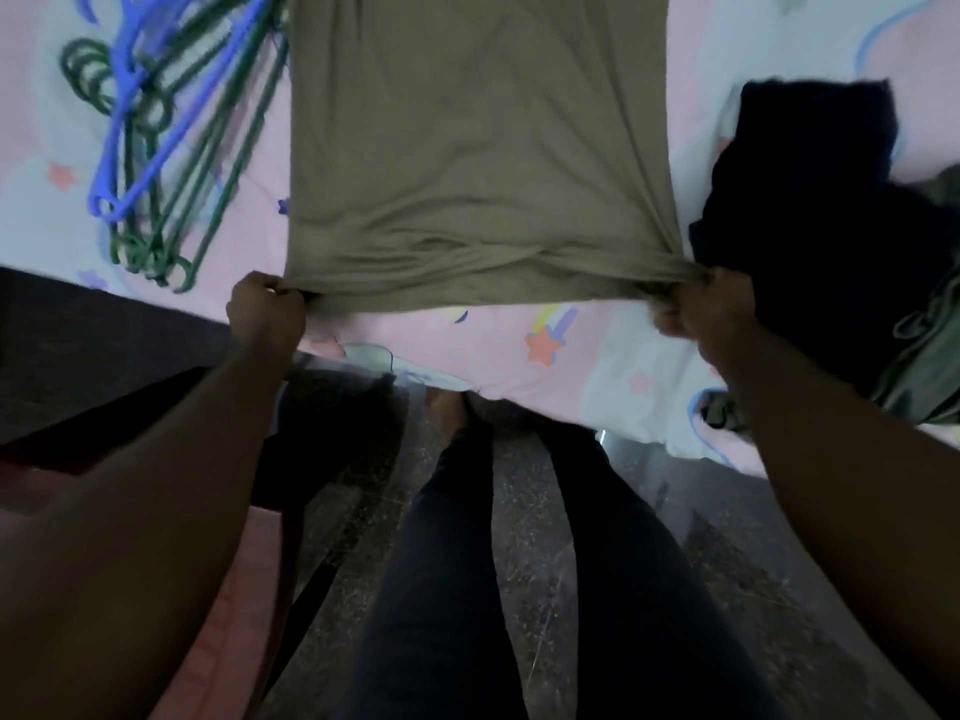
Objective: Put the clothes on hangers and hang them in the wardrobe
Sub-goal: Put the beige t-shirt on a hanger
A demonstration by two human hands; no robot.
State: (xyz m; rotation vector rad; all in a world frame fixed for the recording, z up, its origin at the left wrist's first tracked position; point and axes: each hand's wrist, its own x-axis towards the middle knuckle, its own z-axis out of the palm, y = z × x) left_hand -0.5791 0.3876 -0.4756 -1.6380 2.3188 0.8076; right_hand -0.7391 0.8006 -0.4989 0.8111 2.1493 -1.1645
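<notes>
Over the pink star-print bedsheet, one olive garment is lying stretched flat, the left hand and right hand each gripping a near corner. Green hangers and one blue hanger are lying left; dark clothes are piling right.

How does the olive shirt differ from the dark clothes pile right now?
The olive shirt is spread flat; the dark clothes pile is crumpled. The left hand and right hand grip the shirt's corners; the pile lies untouched. Both rest on the pink bedsheet.
</notes>
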